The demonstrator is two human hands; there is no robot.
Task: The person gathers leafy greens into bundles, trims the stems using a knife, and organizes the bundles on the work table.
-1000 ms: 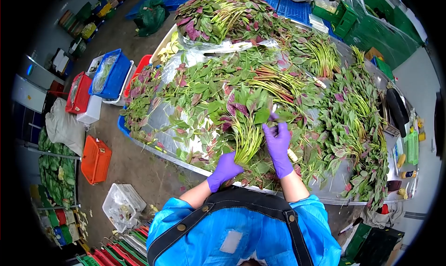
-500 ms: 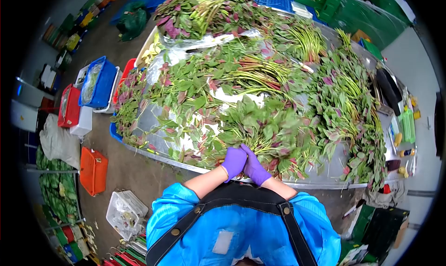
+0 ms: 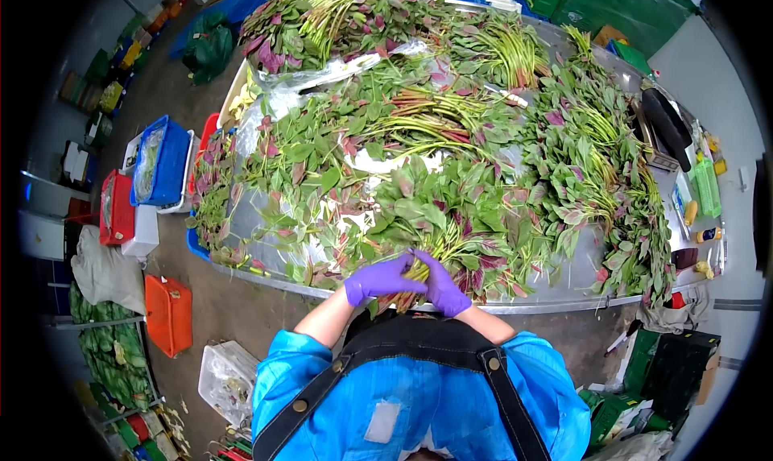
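Both my hands wear purple gloves and meet at the table's near edge. My left hand (image 3: 378,279) wraps round the stem end of a leafy bunch (image 3: 439,207) with green and purple leaves. My right hand (image 3: 442,285) closes on the same stems from the other side. The bunch's leaves point away from me over the table. Just beyond it lie loose reddish stems (image 3: 435,123) and white scraps (image 3: 394,162). At the right is a long heap of bunches (image 3: 596,171).
A large pile of bunches (image 3: 330,18) rises at the far left of the metal table (image 3: 564,272). Blue (image 3: 164,161), red (image 3: 117,207) and orange crates (image 3: 168,316) stand at the left. A dark item (image 3: 667,127) and a green basket (image 3: 706,189) are at the right.
The bunch has turned from upright to lying with its leaves forward. My right hand has come from the leaves down to the stems beside my left hand. The view has shifted.
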